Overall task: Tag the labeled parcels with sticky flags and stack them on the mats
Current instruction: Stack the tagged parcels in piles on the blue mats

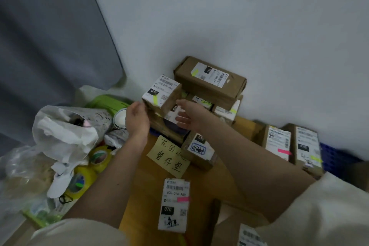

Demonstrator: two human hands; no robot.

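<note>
Both hands reach forward to a small parcel (pixel 159 96) with a white shipping label marked 070 and a yellow-green sticky flag (pixel 155 99) on it. The left hand (pixel 137 119) sits at the parcel's left lower edge, fingers loosely curled against the side; whether that grip actually closes on the cardboard cannot be told. The right hand (pixel 188 117) is at the parcel's front right face, fingers straight and spread, its grip open, just touching or nearly touching the box.

The parcel rests on top of a stack against the white wall. Just behind and right of it a long brown parcel (pixel 209 80) lies across the pile, also labelled and flagged yellow-green. Lower boxes in the stack are partly hidden by the hands. In front, a yellow handwritten note (pixel 168 157) lies on the brown mat (pixel 139 185), beside a small box with a blue stamp (pixel 198 150).

To the right, two upright parcels (pixel 278 143) stand side by side, one with a pink flag, the other with a yellow-green one. Near the bottom a labelled parcel with a pink flag (pixel 173 204) lies between the forearms.

On the left is clutter: a white plastic bag (pixel 65 130), yellow tape rolls (pixel 99 157) and a small round container (pixel 120 119) just beside the left hand.
</note>
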